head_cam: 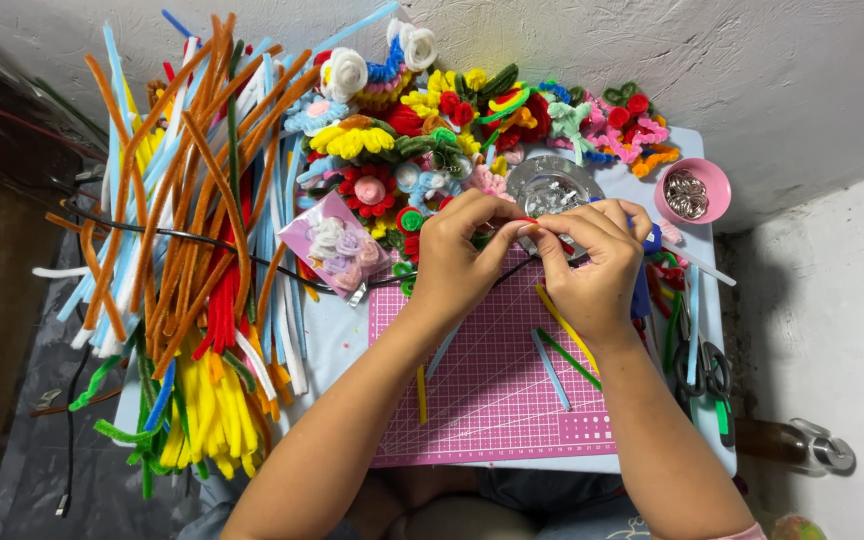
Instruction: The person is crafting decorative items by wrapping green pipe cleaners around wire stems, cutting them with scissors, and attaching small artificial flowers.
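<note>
Pinching a thin red fuzzy craft stem point(530, 224) between both hands' clenched fingers, the left hand point(457, 262) and right hand point(592, 268) appear mid-twist above the pink gridded cutting mat point(497, 400).

I see bright, even light from above, sharp focus, vivid colours; the left edge falls into dim shadow.

A small pale-blue table point(707, 250) bears a pink cutting mat point(497, 390), pipe-cleaner bundles point(192, 250), scissors point(702, 365) and a pink bowl point(694, 190).
</note>
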